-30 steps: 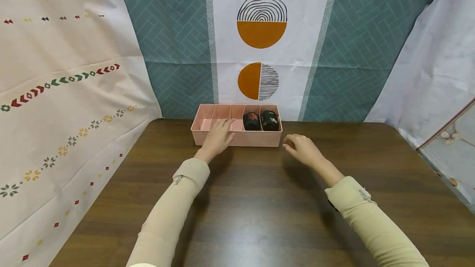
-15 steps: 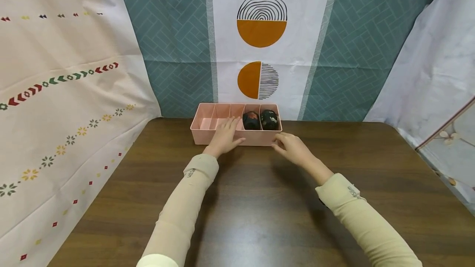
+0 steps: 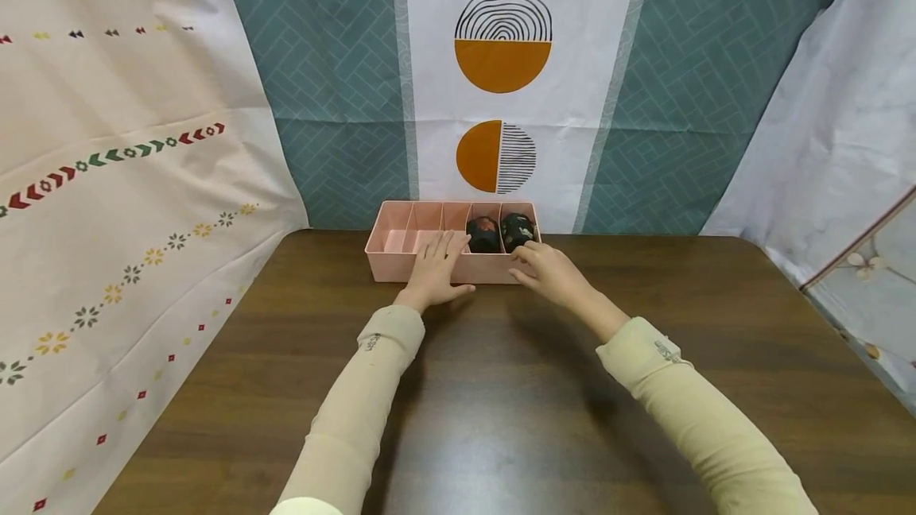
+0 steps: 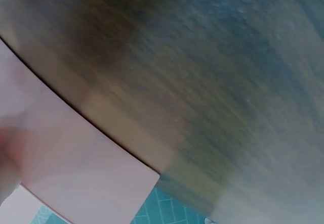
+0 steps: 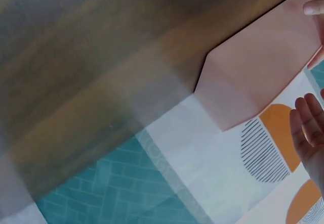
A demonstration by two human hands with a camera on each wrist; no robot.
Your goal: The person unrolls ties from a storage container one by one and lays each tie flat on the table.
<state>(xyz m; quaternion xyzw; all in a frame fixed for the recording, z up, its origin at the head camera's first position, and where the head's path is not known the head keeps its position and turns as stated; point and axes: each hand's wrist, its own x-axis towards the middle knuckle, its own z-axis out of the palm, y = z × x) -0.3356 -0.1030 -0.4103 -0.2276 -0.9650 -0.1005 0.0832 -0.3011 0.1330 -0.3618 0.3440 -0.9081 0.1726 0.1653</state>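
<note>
A pink divided organizer box stands at the table's back edge. Its two rightmost compartments each hold a dark, rounded bundle: one with a reddish pattern, the other with small light marks. My left hand has its fingers spread over the front rim near the middle compartments, thumb pointing right before the front wall. Loosely bent, the fingers of my right hand reach the front rim by the right end, overlapping the rightmost bundle's lower edge. Neither hand shows anything in its grasp. Both wrist views catch fingers at the side.
The brown wooden table spreads out before the box. Directly behind it hangs a teal and white curtain with orange half circles. Patterned cloth borders the table at left, and pale cloth hangs at right.
My left hand has shifted right along the box's front. My right hand has moved left and forward, from beside the box's right end to its front rim. Both bundles stay put.
</note>
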